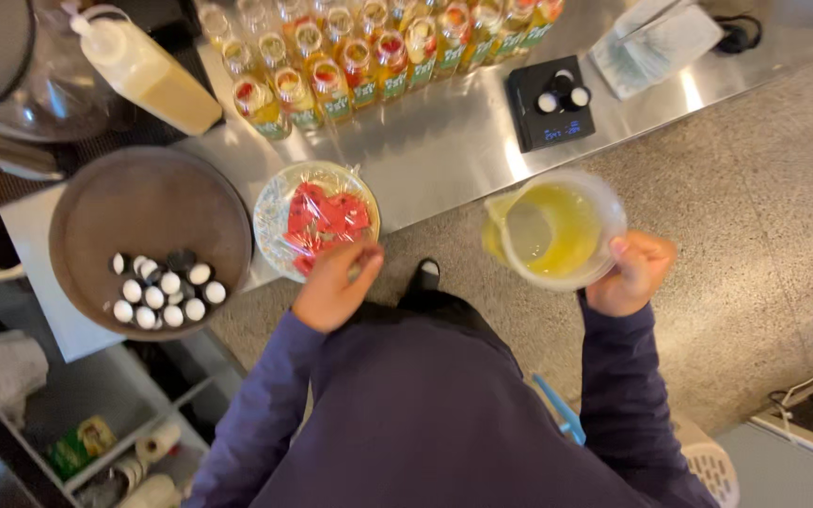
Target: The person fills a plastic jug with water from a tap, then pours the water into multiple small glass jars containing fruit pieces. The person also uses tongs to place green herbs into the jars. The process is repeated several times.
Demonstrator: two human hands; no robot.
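Fingers of the left hand [334, 287] pinch at the wrapped bowl [315, 221] of red pieces, centre frame; right hand [634, 273] grips a jug [557, 229] of yellow liquid, centre right.

**Two hands raised, both sleeved arms bent forward**

Seen from above, both arms are in dark purple sleeves and reach forward from the body, elbows bent. The left hand [334, 285] is extended ahead of the chest, back of the hand up, fingers curled together and tipped downward in a pinch; what the fingertips hold, if anything, cannot be made out. The right hand [634, 272] is held out to the side, well apart from the left, closed in a fist-like grip with the knuckles turned upward. Its wrist is bare just past the cuff.
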